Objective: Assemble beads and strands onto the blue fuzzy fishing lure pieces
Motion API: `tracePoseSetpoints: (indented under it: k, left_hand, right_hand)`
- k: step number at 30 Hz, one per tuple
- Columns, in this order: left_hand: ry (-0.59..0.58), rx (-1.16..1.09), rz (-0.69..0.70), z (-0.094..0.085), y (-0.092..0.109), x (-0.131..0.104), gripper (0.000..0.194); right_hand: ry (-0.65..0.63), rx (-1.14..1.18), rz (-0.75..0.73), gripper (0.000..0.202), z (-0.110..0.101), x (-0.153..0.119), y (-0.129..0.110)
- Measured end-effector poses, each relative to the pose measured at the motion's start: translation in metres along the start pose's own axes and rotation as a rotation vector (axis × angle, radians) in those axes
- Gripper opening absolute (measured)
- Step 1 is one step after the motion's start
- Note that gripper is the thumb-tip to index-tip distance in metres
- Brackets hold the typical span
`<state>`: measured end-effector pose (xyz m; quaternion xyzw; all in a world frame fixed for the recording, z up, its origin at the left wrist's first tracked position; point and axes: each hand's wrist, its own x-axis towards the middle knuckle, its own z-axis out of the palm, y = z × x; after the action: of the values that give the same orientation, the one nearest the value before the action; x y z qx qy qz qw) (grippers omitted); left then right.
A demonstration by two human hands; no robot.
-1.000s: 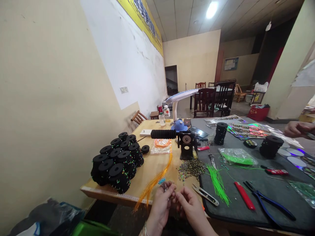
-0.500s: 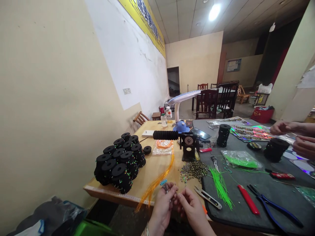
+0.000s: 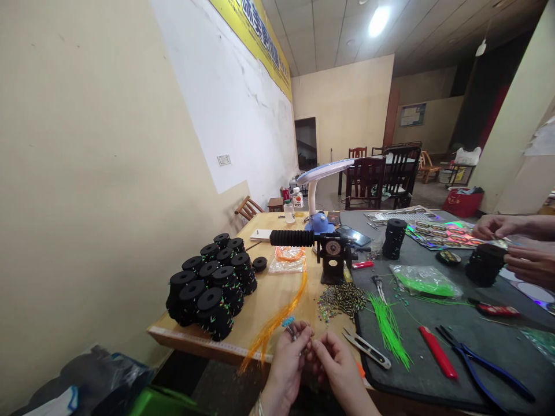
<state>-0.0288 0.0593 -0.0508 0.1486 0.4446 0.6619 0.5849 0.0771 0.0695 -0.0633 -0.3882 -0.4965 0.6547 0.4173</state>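
Observation:
My left hand [image 3: 289,359] is closed around a small bundle of thin metallic pieces with a blue top [image 3: 288,321], at the table's front edge. Close beside it, my right hand [image 3: 336,364] is pinched, its fingertips nearly meeting the left ones; what it grips is too small to make out. Orange strands [image 3: 281,315] lie just left of my hands. Beyond them are a pile of dark and coloured beads [image 3: 342,300] and a black winding device [image 3: 333,260]. White-handled thread snips [image 3: 368,348] rest to the right of my right hand.
Black foam spools [image 3: 210,300] stand grouped at the left. On the grey mat [image 3: 407,381] lie green strands [image 3: 388,329], a red tool [image 3: 437,351] and blue pliers [image 3: 477,361]. A desk lamp [image 3: 318,222] stands behind. Another person's hands [image 3: 515,242] are over the mat's right side.
The other person's hands at the right have moved slightly left, towards the black spool. My hands have hardly moved.

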Motion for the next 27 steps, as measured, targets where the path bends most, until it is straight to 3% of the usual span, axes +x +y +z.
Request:
tracePoseSetpoints:
  k: [27]
  left_hand:
    - [-0.004,-0.013,-0.005,0.0028,0.0026,-0.0023,0.048]
  right_hand:
    - [-0.005,0.024,0.013,0.059,0.0013,-0.0003,-0.0029]
